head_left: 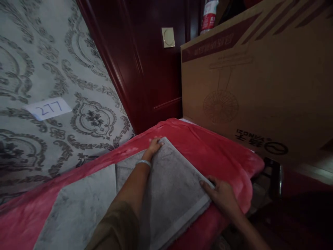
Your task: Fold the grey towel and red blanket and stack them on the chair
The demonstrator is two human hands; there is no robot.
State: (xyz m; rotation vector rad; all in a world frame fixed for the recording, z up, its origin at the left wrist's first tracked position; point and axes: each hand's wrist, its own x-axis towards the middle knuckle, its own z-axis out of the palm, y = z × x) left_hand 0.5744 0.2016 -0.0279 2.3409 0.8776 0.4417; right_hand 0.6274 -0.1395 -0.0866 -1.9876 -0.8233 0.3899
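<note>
A grey plush cloth [177, 177], folded into layers with a paler band along its near right edge, lies over a red blanket [221, 149]. My left hand [155, 146] is closed on its far corner, with a bracelet on the wrist. At the right corner, my right hand [220, 192] pinches the edge between thumb and fingers. To the left of my left forearm lies another flat grey section [80, 205]; whether it joins the cloth in my hands is hidden by the arm.
A large cardboard box [260, 86] stands at the right, with a bottle [208, 15] behind its top edge. A dark red panel [156, 69] rises behind the blanket. Patterned wallpaper [52, 62] with a paper label [49, 108] reading 277 is at the left.
</note>
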